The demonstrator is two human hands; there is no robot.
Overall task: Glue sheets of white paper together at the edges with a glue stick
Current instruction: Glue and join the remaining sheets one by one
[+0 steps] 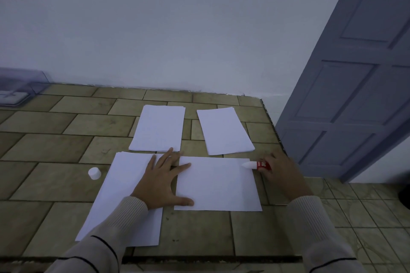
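Note:
A single white sheet (218, 184) lies in front of me on the tiled table (55, 146). My left hand (163, 180) lies flat with spread fingers, pressing the sheet's left edge and overlapping a stack of white paper (119, 195) to the left. My right hand (280, 173) grips a red glue stick (257, 165); its white tip touches the sheet's upper right corner. The glue stick's white cap (94, 173) stands on the table left of the stack.
Two more paper stacks lie farther back, one at centre (158, 128) and one to the right (224, 131). A clear plastic box (20, 88) sits at the far left by the wall. The table's right edge runs beside a blue-grey door (355, 73).

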